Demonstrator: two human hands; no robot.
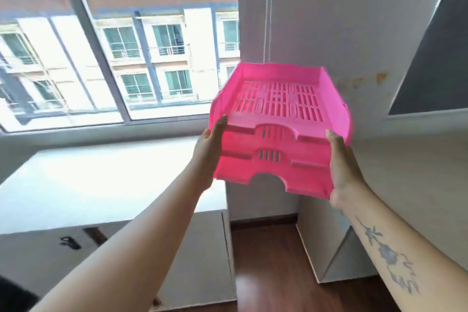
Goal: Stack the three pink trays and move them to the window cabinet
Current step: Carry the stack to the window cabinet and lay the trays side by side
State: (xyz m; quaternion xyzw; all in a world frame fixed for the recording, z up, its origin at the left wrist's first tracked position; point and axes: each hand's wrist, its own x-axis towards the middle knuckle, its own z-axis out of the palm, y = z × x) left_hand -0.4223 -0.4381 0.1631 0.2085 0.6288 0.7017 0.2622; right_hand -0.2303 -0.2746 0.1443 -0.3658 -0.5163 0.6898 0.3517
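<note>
Three pink slotted trays [278, 119] are nested in one stack and held up in the air, tilted slightly toward me. My left hand [209, 152] presses against the stack's left side. On the right side my right hand [343, 167] grips the stack, fingers hidden underneath. Below and to the left lies the white window cabinet [106, 180], its top brightly lit under the window. The stack hangs past the cabinet's right end, above the gap by the wall.
A large window [109, 45] with grey frames fills the upper left. A white wall [329, 33] with a hanging blind cord stands behind the trays. Another white counter [410, 167] runs along the right. Wooden floor [268, 261] shows between the cabinets.
</note>
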